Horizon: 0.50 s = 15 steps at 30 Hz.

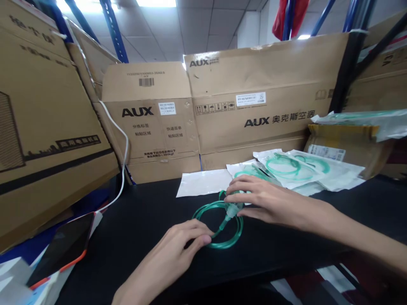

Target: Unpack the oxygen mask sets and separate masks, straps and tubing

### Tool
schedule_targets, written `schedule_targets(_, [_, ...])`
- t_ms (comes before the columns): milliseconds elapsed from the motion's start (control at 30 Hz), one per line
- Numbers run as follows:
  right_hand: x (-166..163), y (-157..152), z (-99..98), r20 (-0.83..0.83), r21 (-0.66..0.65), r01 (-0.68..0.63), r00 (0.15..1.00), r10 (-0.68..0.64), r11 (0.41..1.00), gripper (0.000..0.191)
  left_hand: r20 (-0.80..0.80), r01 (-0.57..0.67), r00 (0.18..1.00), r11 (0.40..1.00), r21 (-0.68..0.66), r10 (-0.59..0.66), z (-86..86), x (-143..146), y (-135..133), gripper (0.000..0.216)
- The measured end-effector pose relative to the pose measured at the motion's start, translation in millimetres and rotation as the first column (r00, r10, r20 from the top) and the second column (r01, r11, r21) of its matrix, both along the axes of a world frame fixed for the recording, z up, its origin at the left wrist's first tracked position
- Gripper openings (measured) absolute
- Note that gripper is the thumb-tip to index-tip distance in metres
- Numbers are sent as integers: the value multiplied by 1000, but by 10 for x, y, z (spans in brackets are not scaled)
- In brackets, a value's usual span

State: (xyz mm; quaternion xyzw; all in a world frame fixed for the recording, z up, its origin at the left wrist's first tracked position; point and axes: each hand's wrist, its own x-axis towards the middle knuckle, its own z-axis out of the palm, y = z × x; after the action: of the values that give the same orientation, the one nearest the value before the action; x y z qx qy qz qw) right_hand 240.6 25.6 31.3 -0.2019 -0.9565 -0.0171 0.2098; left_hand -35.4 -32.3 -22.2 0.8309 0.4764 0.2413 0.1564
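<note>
A coil of clear green tubing [239,232] lies on the black tabletop. My left hand [187,243] pinches the tubing at the coil's left side, thumb and fingertips together. The tube's end runs up into the clear connector of an oxygen mask [233,210]. My right hand [262,198] curves over the mask from the right, with its fingers around it and covering most of it. A white pouch [203,183] lies flat just behind the coil.
Several clear-fronted pouches with green tubing [289,169] lie at the back right, by an open cardboard box [343,142]. Large cartons [254,106] wall off the back. A phone [65,243] with a white cable [125,156] sits at the left.
</note>
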Motion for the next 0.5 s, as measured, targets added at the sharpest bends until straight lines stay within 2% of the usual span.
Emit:
schedule_targets(100, [14,8,-40,44,123,-98,995,93,988,27,61,-49,997,993,105,43,70,72,89,31])
schedule_targets(167, [34,22,-104,17,164,-127,992,126,978,30,80,-61,996,983,172,48,141,155,218,42])
schedule_targets(233, [55,36,-174,-20,181,-152,987,158,972,35,86,-1,996,979,204,-17,208,257,366,54])
schedule_targets(300, [72,41,-224,-57,180,-181,979,194,967,40,81,112,989,981,162,-126,255,358,501,61])
schedule_targets(400, [89,32,-249,-111,177,-199,969,220,964,43,82,201,976,979,34,-203,270,461,647,47])
schedule_targets(500, [117,34,-266,-153,193,-193,963,224,962,42,86,166,983,986,-8,-165,234,458,716,25])
